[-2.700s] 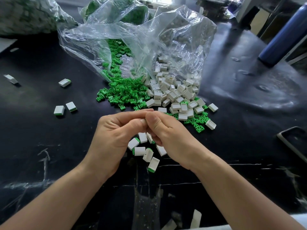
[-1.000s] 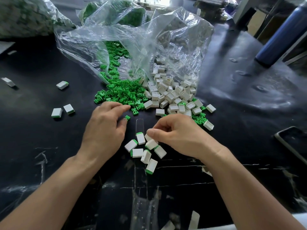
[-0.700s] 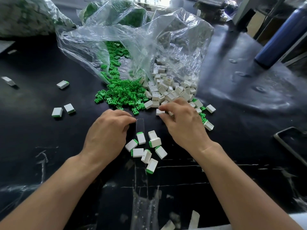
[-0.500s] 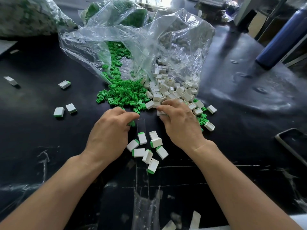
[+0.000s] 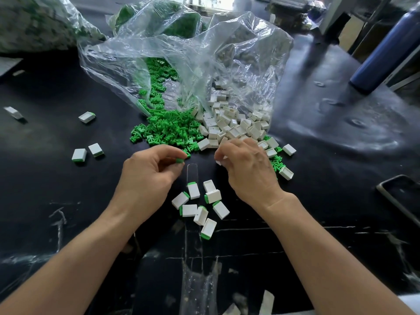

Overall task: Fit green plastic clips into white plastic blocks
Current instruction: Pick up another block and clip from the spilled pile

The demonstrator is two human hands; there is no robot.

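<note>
Sprawling across the black table (image 5: 341,201), a clear plastic bag (image 5: 204,53) is spilling green clips (image 5: 168,130) and white blocks (image 5: 231,128) at twelve o'clock of the hands. The left hand (image 5: 147,178) is pinching a green clip (image 5: 180,160); the right hand (image 5: 247,173), at its three o'clock, is gripping a white block (image 5: 219,163). Finished blocks (image 5: 197,203) are lying at six o'clock between both wrists.

The bag (image 5: 204,53) is thin clear plastic, glossy and crinkled. The clips (image 5: 168,130) are green plastic with a dull sheen. The blocks (image 5: 227,128) are smooth white plastic. The table (image 5: 341,133) is shiny black, scuffed and scratched white along its near side. The bottle (image 5: 384,48) at far right looks matt blue.
</note>
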